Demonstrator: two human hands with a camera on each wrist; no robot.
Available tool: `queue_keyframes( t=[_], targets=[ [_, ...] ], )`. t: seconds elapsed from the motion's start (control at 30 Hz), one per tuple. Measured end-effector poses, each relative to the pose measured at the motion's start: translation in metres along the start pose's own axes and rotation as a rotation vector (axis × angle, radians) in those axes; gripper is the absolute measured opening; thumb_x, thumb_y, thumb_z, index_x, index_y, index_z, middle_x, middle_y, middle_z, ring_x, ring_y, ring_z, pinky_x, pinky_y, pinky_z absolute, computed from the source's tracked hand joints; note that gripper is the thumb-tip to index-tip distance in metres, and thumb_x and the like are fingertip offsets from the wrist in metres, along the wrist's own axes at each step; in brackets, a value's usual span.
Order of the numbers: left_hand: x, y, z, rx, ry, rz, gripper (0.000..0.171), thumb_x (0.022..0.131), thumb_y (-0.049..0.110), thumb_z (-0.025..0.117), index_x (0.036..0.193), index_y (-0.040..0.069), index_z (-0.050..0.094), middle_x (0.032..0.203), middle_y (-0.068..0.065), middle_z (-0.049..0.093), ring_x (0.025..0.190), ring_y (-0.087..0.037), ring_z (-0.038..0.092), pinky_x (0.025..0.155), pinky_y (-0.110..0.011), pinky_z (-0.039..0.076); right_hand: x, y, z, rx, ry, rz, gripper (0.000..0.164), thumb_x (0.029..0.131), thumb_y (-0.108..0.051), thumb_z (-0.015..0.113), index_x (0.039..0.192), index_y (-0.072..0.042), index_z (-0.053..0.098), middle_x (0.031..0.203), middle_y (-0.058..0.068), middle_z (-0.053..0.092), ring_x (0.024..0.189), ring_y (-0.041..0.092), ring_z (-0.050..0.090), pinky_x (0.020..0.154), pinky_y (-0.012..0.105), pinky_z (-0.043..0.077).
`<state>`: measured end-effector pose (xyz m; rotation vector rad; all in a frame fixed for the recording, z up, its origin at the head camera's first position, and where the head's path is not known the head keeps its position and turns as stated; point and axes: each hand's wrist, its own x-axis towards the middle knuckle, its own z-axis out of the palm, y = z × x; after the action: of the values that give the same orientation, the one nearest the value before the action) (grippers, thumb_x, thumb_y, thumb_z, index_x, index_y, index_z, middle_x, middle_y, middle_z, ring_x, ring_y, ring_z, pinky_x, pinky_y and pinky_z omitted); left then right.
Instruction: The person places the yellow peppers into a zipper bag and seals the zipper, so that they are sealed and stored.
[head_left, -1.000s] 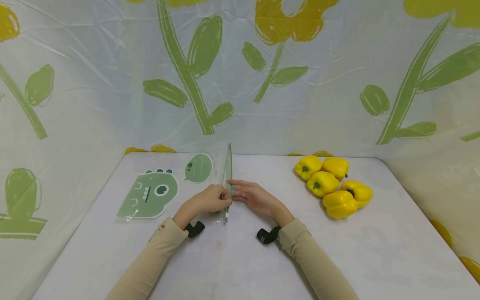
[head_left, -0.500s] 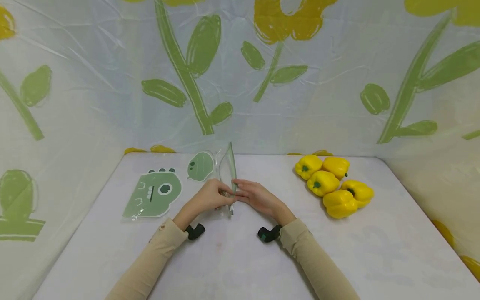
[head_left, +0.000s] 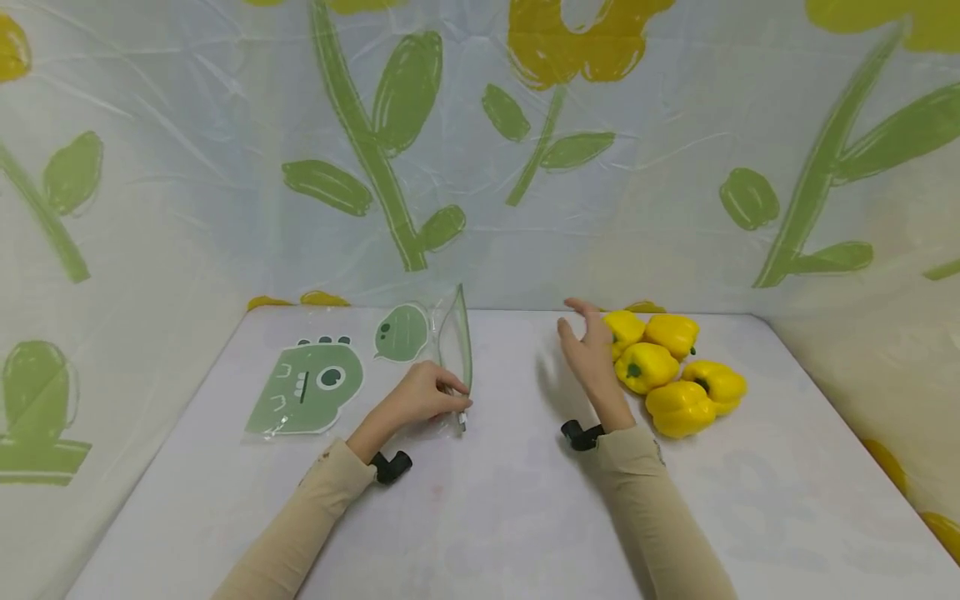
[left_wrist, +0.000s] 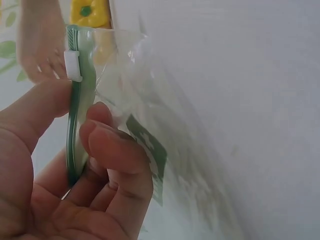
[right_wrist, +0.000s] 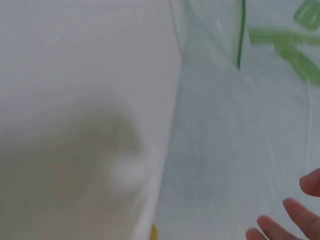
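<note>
A clear zip bag printed with a green cartoon monster lies on the left of the table, its mouth edge raised and parted. My left hand pinches that edge; the left wrist view shows the green zip strip between thumb and fingers, with a white slider near its end. My right hand is raised beside the yellow bell peppers, holding nothing, its fingers spread. In the right wrist view, only fingertips show at the lower right.
Several yellow peppers with green stems cluster at the table's right, one partly behind the right hand. A flower-printed curtain rises along the table's back edge and sides. Both wrists carry small black camera mounts.
My right hand has left the bag's mouth and moved right to the peppers. My left hand keeps its pinch; the bag's opening has widened and the bag has shifted slightly right.
</note>
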<state>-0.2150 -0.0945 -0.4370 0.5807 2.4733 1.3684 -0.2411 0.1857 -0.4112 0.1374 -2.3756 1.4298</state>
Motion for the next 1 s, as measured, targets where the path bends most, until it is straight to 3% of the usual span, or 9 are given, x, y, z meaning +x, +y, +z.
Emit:
queue_keyframes(
  t=[0.1, 0.17, 0.33, 0.43, 0.53, 0.73, 1.0],
  targets=[
    [0.000, 0.001, 0.001, 0.015, 0.003, 0.006, 0.023, 0.082, 0.018, 0.079, 0.099, 0.003, 0.078, 0.051, -0.007, 0.058, 0.041, -0.008, 0.045, 0.045, -0.024, 0.038, 0.005, 0.004, -0.025, -0.201, 0.137, -0.002, 0.043, 0.095, -0.013, 0.055, 0.134, 0.005, 0.051, 0.140, 0.024, 0.048, 0.132, 0.041, 0.039, 0.111, 0.053, 0.027],
    [0.000, 0.002, 0.002, 0.023, 0.007, 0.013, 0.023, 0.082, 0.018, 0.079, 0.100, 0.002, 0.078, 0.050, -0.005, 0.057, 0.041, -0.008, 0.045, 0.045, -0.024, 0.039, 0.006, 0.008, -0.037, -0.324, 0.152, 0.039, 0.049, 0.095, -0.015, 0.053, 0.138, 0.006, 0.046, 0.142, 0.027, 0.043, 0.132, 0.045, 0.036, 0.110, 0.056, 0.024],
    [0.000, 0.003, 0.002, 0.036, 0.004, 0.013, 0.023, 0.081, 0.017, 0.079, 0.099, 0.002, 0.078, 0.053, -0.001, 0.058, 0.043, -0.007, 0.045, 0.046, -0.024, 0.039, 0.005, 0.018, -0.052, -0.552, 0.001, 0.177, 0.063, 0.095, -0.026, 0.051, 0.146, 0.009, 0.034, 0.145, 0.035, 0.033, 0.128, 0.053, 0.034, 0.107, 0.062, 0.018],
    [0.000, 0.003, 0.002, 0.046, 0.005, 0.009, 0.023, 0.081, 0.017, 0.079, 0.099, 0.002, 0.078, 0.055, 0.000, 0.059, 0.044, -0.007, 0.045, 0.046, -0.024, 0.039, 0.004, 0.022, -0.052, -0.625, -0.096, 0.196, 0.063, 0.097, -0.030, 0.050, 0.146, 0.006, 0.034, 0.145, 0.037, 0.032, 0.125, 0.056, 0.035, 0.104, 0.065, 0.016],
    [0.000, 0.003, 0.003, 0.050, 0.006, 0.013, 0.023, 0.082, 0.017, 0.078, 0.100, 0.003, 0.078, 0.056, 0.001, 0.060, 0.044, -0.007, 0.046, 0.046, -0.024, 0.040, 0.003, 0.023, -0.049, -0.643, -0.131, 0.156, 0.059, 0.098, -0.032, 0.051, 0.146, 0.001, 0.039, 0.147, 0.035, 0.031, 0.123, 0.058, 0.037, 0.102, 0.067, 0.015],
    [0.000, 0.003, 0.002, 0.052, 0.004, 0.011, 0.023, 0.083, 0.018, 0.078, 0.100, 0.003, 0.078, 0.057, 0.002, 0.060, 0.044, -0.007, 0.046, 0.046, -0.024, 0.040, 0.006, 0.019, -0.043, -0.547, -0.155, 0.059, 0.045, 0.097, -0.025, 0.057, 0.134, 0.000, 0.054, 0.149, 0.027, 0.033, 0.123, 0.060, 0.036, 0.104, 0.069, 0.013],
    [0.000, 0.001, 0.002, 0.059, 0.000, 0.011, 0.024, 0.083, 0.017, 0.078, 0.101, 0.002, 0.078, 0.056, 0.001, 0.059, 0.043, -0.007, 0.046, 0.046, -0.024, 0.040, 0.008, 0.020, -0.034, -0.422, -0.206, -0.015, 0.043, 0.096, -0.020, 0.059, 0.133, 0.003, 0.055, 0.148, 0.022, 0.035, 0.134, 0.053, 0.025, 0.104, 0.069, 0.021]
  ],
)
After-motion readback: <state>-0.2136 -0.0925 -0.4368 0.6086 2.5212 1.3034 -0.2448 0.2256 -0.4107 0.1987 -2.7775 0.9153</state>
